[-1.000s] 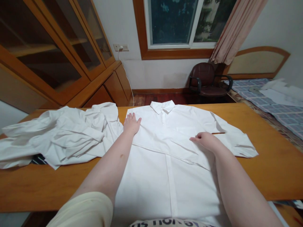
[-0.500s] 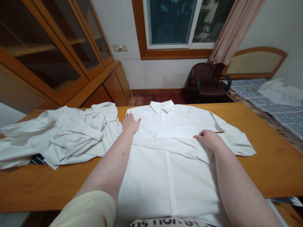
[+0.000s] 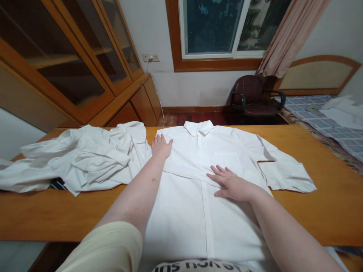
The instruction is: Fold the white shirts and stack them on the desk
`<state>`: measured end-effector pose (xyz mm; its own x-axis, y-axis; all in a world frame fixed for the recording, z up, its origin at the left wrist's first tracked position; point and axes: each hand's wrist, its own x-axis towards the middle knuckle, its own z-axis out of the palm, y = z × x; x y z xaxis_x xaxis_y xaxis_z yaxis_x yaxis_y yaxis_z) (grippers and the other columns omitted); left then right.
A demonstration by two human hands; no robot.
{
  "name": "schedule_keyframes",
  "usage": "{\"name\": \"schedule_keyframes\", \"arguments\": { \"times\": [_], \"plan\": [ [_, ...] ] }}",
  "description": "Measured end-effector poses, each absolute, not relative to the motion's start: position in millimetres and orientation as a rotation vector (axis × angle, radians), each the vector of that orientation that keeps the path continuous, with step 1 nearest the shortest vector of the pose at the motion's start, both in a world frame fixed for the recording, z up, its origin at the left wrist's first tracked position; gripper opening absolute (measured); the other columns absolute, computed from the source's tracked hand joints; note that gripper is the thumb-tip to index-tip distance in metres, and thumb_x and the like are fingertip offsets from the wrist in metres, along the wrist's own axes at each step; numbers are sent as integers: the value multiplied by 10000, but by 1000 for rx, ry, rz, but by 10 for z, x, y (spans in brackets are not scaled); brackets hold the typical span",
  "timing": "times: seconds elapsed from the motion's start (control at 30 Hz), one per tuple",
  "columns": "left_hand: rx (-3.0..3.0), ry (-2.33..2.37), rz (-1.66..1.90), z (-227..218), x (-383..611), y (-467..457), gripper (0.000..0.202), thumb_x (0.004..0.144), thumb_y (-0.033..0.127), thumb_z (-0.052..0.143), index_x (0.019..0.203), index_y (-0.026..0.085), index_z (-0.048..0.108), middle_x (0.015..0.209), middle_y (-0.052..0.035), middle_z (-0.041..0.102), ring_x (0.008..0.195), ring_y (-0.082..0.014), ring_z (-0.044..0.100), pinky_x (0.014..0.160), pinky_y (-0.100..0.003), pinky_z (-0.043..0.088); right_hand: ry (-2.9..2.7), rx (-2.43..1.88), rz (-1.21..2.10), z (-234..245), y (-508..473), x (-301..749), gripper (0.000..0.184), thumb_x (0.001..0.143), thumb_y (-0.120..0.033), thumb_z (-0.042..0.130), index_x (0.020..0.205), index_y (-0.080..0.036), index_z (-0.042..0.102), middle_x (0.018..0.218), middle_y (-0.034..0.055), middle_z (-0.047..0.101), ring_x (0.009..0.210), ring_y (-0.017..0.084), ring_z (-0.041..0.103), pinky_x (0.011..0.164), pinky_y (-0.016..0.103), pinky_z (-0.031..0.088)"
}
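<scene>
A white collared shirt (image 3: 181, 211) lies front side up on the wooden table (image 3: 317, 211), its collar at the far edge. One sleeve is folded across the chest; the other sleeve stretches out to the right with a bend in it. My left hand (image 3: 162, 146) rests flat on the shirt near the shoulder at the left, fingers stretched. My right hand (image 3: 229, 184) is spread over the middle of the shirt, on or just above the folded sleeve, and grips nothing. Part of that sleeve is hidden under the right hand and forearm.
A heap of crumpled white clothes (image 3: 93, 156) lies on the table at the left, with a dark striped piece (image 3: 58, 184) under it. Beyond the table stand a brown armchair (image 3: 252, 94), a glass-fronted cabinet (image 3: 93, 109) and a bed (image 3: 334, 121) with a checked cover.
My right hand has let go of the folded sleeve, opened, and moved left and nearer across it. My left hand has stayed at the shoulder. The view has shifted slightly left.
</scene>
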<state>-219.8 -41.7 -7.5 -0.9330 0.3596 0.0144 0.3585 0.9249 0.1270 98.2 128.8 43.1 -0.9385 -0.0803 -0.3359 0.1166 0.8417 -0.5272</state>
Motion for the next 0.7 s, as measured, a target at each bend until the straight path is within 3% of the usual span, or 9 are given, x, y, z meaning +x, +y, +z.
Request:
{"name": "schedule_keyframes", "arguments": {
  "times": [0.07, 0.13, 0.2, 0.27, 0.33, 0.4, 0.5, 0.6, 0.7],
  "plan": [
    [549, 3078, 213, -69, -2197, -410, 805, 880, 589, 134, 1479, 57, 214, 1547, -154, 188, 1426, -285, 153, 1148, -448, 147, 2682, 121, -954, 484, 1372, 996, 515, 839, -538, 524, 1270, -266, 590, 1468, 66, 399, 1385, 295, 272, 1092, 455, 266],
    [545, 3082, 217, -70, -2203, -405, 800, 884, 583, 136, 1478, 53, 216, 1544, -160, 194, 1424, -289, 158, 1146, -454, 151, 2746, 383, -1028, 526, 1428, 990, 428, 884, -523, 439, 1050, -232, 706, 1198, 81, 650, 1197, 291, 526, 956, 414, 429],
    [562, 3079, 211, -76, -2214, -403, 805, 882, 585, 154, 1477, 46, 211, 1544, -168, 188, 1425, -293, 153, 1146, -458, 148, 2886, 598, -1009, 527, 1444, 959, 433, 897, -513, 408, 964, -216, 716, 1006, 82, 710, 1018, 270, 628, 869, 393, 479],
    [583, 3063, 208, -79, -2228, -407, 812, 881, 588, 166, 1478, 39, 199, 1545, -175, 175, 1427, -296, 143, 1146, -463, 142, 3054, 574, -980, 475, 1434, 908, 430, 891, -506, 433, 1099, -214, 671, 1150, 94, 662, 1101, 256, 587, 946, 390, 442],
    [602, 3051, 208, -69, -2235, -418, 830, 877, 603, 175, 1478, 30, 192, 1544, -184, 171, 1427, -303, 137, 1146, -478, 132, 3125, 457, -913, 383, 1415, 854, 528, 895, -503, 434, 1325, -207, 520, 1405, 109, 479, 1303, 247, 418, 1068, 404, 329],
    [663, 3050, 203, -38, -2225, -431, 849, 862, 632, 225, 1470, 40, 231, 1539, -187, 184, 1426, -322, 125, 1142, -512, 113, 3070, 425, -729, 282, 1406, 812, 635, 901, -521, 410, 1444, -195, 361, 1519, 118, 291, 1403, 260, 234, 1119, 462, 221],
    [1060, 3003, 197, 39, -2142, -441, 706, 854, 571, 372, 1411, 138, 400, 1528, -122, 268, 1428, -313, 128, 1147, -522, 79, 2967, 434, -455, 178, 1418, 783, 697, 897, -564, 377, 1483, -201, 273, 1551, 105, 174, 1428, 279, 116, 1128, 520, 146],
    [1474, 2856, 195, 96, -1959, -418, 463, 894, 347, 374, 1310, 211, 526, 1438, -56, 448, 1371, -219, 313, 1160, -413, 139, 2938, 430, -366, 150, 1443, 780, 714, 898, -593, 336, 1496, -218, 233, 1559, 79, 135, 1431, 263, 96, 1132, 511, 139],
    [1387, 2926, 149, 81, -1722, -384, 466, 903, 292, 344, 1321, 170, 510, 1395, -106, 489, 1315, -229, 397, 1137, -399, 205, 2931, 427, -354, 153, 1459, 782, 727, 895, -611, 317, 1500, -218, 219, 1560, 75, 119, 1433, 259, 86, 1135, 509, 132]
  ]
}}
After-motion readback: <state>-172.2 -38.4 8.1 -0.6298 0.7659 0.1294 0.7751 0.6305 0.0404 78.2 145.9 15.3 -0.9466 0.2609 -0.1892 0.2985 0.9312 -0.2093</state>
